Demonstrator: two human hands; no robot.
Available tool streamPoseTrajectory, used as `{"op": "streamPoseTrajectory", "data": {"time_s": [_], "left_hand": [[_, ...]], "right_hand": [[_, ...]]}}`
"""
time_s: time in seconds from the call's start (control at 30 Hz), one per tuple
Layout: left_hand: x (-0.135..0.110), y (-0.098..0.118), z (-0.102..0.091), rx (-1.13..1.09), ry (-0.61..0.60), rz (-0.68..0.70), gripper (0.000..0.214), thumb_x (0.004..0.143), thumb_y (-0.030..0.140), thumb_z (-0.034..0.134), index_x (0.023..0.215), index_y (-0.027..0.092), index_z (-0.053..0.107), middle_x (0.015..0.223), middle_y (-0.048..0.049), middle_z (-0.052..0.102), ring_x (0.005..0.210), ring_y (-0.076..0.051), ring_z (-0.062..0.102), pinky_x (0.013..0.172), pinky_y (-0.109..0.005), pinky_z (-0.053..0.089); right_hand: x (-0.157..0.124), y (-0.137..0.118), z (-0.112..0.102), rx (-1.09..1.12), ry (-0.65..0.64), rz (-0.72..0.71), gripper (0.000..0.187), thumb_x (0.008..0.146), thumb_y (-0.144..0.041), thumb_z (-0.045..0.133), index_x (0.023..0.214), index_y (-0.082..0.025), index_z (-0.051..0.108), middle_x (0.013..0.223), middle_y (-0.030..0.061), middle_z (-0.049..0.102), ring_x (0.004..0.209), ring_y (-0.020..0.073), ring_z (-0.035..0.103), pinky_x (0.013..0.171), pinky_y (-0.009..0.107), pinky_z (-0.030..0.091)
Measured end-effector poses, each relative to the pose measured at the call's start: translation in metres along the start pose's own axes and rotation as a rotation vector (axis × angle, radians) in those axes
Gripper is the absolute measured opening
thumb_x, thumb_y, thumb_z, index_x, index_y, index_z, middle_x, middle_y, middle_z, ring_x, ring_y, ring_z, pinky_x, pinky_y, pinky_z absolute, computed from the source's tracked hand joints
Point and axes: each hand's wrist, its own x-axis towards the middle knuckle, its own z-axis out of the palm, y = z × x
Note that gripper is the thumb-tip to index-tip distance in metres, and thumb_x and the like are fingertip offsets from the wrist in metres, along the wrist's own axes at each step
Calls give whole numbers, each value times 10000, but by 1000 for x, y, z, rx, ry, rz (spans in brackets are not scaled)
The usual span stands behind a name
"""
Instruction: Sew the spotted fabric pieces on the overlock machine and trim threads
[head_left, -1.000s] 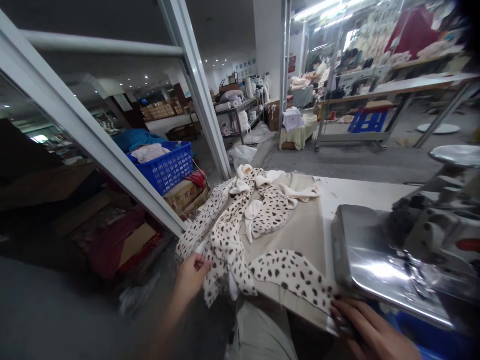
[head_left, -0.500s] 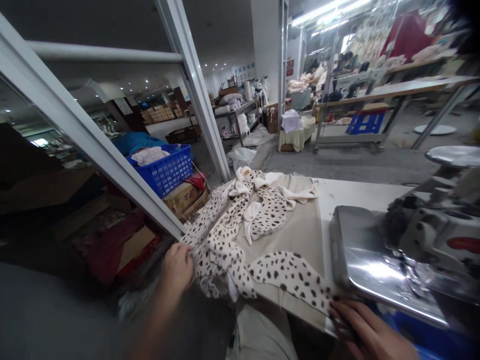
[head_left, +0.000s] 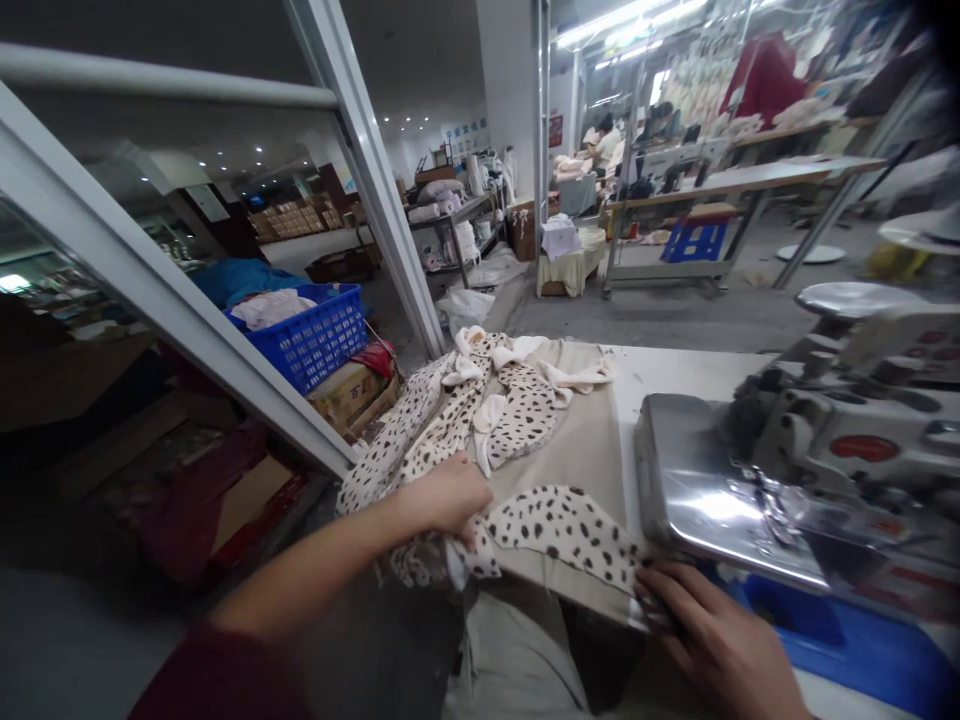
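A pile of cream fabric with dark spots (head_left: pixel 480 420) lies on a beige cloth (head_left: pixel 585 450) over the white table (head_left: pixel 690 370). My left hand (head_left: pixel 446 495) is closed on a bunch of the spotted fabric at the table's near edge. One flat spotted piece (head_left: pixel 570 525) stretches to the right from there. My right hand (head_left: pixel 701 640) rests on the right end of that piece, fingers pressed down, just in front of the sewing machine's metal plate (head_left: pixel 697 490).
The sewing machine (head_left: pixel 847 440) fills the right side. A blue bin (head_left: pixel 840 630) sits under its front. A slanted metal frame (head_left: pixel 180 310), a blue basket (head_left: pixel 307 335) and cardboard boxes (head_left: pixel 349 390) stand to the left. Work tables and people are far behind.
My left hand has moved right, from the hanging left edge of the spotted fabric onto the bunch at the table's near edge. The view has shifted slightly to the right. My right hand stays put.
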Motion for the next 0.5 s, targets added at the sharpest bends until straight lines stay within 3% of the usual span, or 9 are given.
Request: {"op": "streamPoseTrajectory", "data": {"time_s": [0.13, 0.27, 0.4, 0.5], "left_hand": [[-5, -17, -19, -126, -52, 78, 196, 651, 292, 826, 684, 205, 654, 627, 12, 599, 651, -170, 554, 648, -260, 391], [-14, -35, -35, -272, 18, 71, 121, 695, 200, 719, 747, 184, 611, 698, 42, 579, 674, -123, 528, 631, -212, 372], [-23, -45, -43, -452, 91, 27, 212, 804, 304, 662, 952, 175, 582, 913, 1, 640, 691, -109, 588, 625, -202, 439], [-31, -44, -47, -569, 96, 22, 249, 938, 363, 512, 1070, 161, 574, 1046, -65, 666, 655, -106, 648, 606, -218, 493]], "right_hand": [[24, -30, -16, -20, 23, 28, 303, 840, -179, 528, 1086, -226, 699, 1121, 97, 714, 818, 203, 727, 591, 234, 528], [80, -90, -22, 161, -142, -54, 252, 826, -133, 551, 1019, -231, 681, 1100, 77, 680, 787, 187, 672, 685, 261, 509], [133, -136, -2, 211, -293, -50, 169, 851, -132, 604, 994, -191, 672, 1023, 95, 674, 834, 224, 668, 666, 266, 491], [147, -145, 17, 255, -317, 28, 155, 847, -52, 588, 912, -166, 671, 952, 112, 683, 789, 227, 671, 633, 270, 479]]}}
